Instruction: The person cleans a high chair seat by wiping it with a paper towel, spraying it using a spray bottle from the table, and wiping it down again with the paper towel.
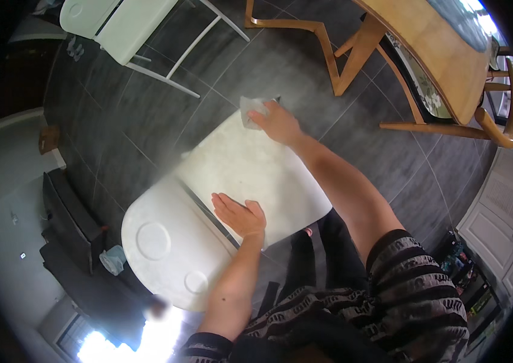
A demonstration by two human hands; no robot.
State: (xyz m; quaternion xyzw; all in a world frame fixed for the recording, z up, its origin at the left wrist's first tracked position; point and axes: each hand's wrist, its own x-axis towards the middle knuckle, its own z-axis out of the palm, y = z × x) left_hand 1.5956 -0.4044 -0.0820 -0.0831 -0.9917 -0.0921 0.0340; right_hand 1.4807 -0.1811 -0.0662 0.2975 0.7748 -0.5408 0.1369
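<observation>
A white plastic two-panel folding furniture piece [256, 172] stands before me; whether it is a chair or a small table I cannot tell. A narrow dark gap divides it from its rounded panel [170, 208], which bears two circular recesses. My right hand [279, 122] reaches to the far corner and grips a thin whitish wipe or cloth [250, 111] against the surface there. Beside the gap, my left hand [240, 215] lies palm down on the near part of the larger panel, thumb apart and nothing in it.
A similar white folding piece [140, 27] with metal legs stands far left. At the far right are a wooden table [420, 41] and a wooden chair [510, 122]. A dark sofa [88, 286] and a small bin with a pale liner [113, 260] lie left. Grey tiles cover the floor.
</observation>
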